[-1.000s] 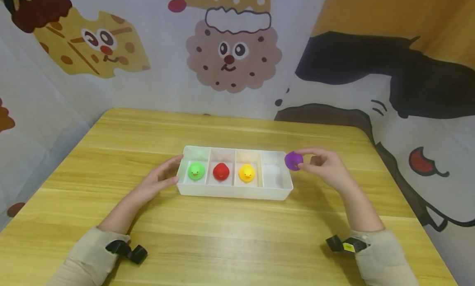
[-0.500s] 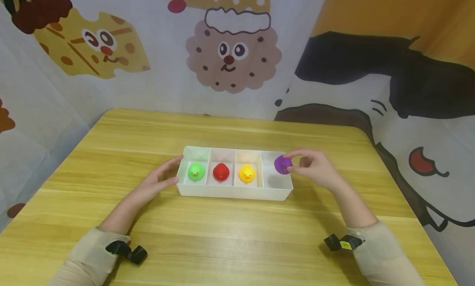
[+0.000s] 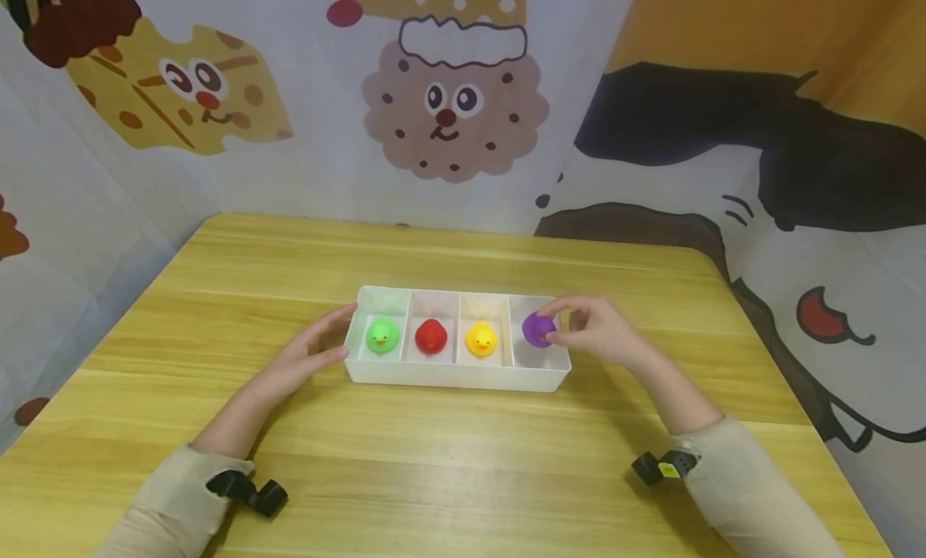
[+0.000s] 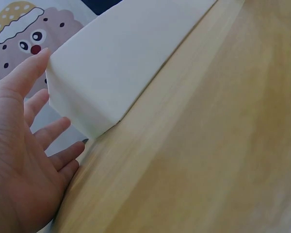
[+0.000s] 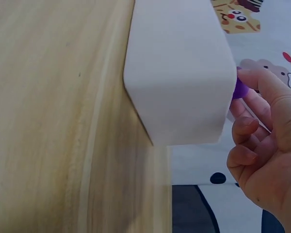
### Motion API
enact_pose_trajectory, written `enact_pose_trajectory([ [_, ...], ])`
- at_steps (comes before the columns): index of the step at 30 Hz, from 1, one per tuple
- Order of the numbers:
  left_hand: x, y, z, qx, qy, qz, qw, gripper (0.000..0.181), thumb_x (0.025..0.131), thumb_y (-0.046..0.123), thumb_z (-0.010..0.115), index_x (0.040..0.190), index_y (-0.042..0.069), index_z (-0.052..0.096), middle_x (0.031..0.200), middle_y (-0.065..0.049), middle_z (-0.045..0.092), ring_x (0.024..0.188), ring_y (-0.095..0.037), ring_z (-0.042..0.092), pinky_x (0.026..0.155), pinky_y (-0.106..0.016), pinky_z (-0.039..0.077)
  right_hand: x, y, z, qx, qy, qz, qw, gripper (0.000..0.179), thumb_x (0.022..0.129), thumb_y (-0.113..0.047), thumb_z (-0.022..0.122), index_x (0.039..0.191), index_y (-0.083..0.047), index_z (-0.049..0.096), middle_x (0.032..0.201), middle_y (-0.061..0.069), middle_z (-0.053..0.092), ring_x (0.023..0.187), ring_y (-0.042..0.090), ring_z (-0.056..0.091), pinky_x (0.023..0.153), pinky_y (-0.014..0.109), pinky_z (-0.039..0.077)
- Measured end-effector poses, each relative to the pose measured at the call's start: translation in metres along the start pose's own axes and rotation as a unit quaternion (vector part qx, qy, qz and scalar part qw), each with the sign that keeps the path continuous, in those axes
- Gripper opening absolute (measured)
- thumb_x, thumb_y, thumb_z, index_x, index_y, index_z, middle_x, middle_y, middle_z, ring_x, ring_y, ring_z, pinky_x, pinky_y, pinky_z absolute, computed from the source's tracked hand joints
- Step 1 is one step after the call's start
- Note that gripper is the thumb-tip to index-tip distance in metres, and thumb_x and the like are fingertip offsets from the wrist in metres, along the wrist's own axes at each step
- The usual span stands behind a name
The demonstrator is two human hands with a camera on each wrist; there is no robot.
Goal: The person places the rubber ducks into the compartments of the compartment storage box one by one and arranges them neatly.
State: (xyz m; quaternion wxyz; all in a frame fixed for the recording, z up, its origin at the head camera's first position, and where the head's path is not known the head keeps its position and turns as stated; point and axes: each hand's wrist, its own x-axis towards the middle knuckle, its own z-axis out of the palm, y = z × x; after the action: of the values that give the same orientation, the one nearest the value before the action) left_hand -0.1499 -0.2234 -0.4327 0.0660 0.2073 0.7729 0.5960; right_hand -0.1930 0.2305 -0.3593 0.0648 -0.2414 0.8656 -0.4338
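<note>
A white four-compartment tray [image 3: 456,374] sits on the wooden table. From left to right it holds a green rubber duck [image 3: 382,334], a red rubber duck [image 3: 431,335] and a yellow rubber duck [image 3: 481,338], one per compartment. My right hand [image 3: 599,330] pinches a purple rubber duck [image 3: 538,330] between thumb and fingers, inside the outline of the rightmost compartment. In the right wrist view the purple duck mostly hides behind the tray's rim. My left hand [image 3: 307,353] touches the tray's left end, its fingers extended and thumb at the upper edge.
The table [image 3: 463,469] ends at a patterned cloth backdrop [image 3: 304,180] with cartoon prints. Each forearm wears a black wrist camera: the left camera [image 3: 249,491] and the right camera [image 3: 661,467].
My right hand has moved left and slightly down, carrying the purple rubber duck from the tray's right rim over into the rightmost compartment. The left hand and tray have stayed put.
</note>
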Motion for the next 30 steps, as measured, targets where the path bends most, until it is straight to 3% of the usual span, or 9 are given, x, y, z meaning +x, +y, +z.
enact_pose_trajectory([
  [15, 0.001, 0.0, 0.0, 0.001, 0.002, 0.003, 1.0, 0.061, 0.096, 0.008, 0.054, 0.151, 0.013, 0.029, 0.149, -0.019, 0.033, 0.132, -0.04, 0.031, 0.101, -0.068, 0.021, 0.01, 0.009, 0.005, -0.029, -0.035, 0.005, 0.9989, 0.03, 0.077, -0.006, 0.079, 0.106, -0.008, 0.072, 0.103, 0.005, 0.068, 0.05, 0.013, 0.041, 0.044, 0.024, 0.035],
  [28, 0.001, -0.002, 0.0, 0.001, 0.002, 0.005, 1.0, 0.061, 0.096, 0.005, 0.053, 0.151, 0.012, 0.028, 0.149, -0.019, 0.034, 0.132, -0.041, 0.032, 0.101, -0.069, 0.02, 0.017, 0.011, 0.008, -0.068, -0.057, 0.008, 0.996, 0.027, 0.077, -0.006, 0.078, 0.104, -0.009, 0.073, 0.103, 0.004, 0.07, 0.066, 0.018, 0.051, 0.055, 0.027, 0.043],
  [30, 0.001, -0.002, 0.0, 0.001, 0.002, 0.004, 1.0, 0.061, 0.096, 0.006, 0.053, 0.151, 0.012, 0.028, 0.149, -0.019, 0.034, 0.132, -0.041, 0.032, 0.101, -0.069, 0.02, 0.017, 0.01, 0.008, -0.072, -0.058, 0.013, 0.9957, 0.027, 0.076, -0.006, 0.078, 0.103, -0.01, 0.073, 0.103, 0.003, 0.07, 0.063, 0.019, 0.049, 0.054, 0.027, 0.042],
])
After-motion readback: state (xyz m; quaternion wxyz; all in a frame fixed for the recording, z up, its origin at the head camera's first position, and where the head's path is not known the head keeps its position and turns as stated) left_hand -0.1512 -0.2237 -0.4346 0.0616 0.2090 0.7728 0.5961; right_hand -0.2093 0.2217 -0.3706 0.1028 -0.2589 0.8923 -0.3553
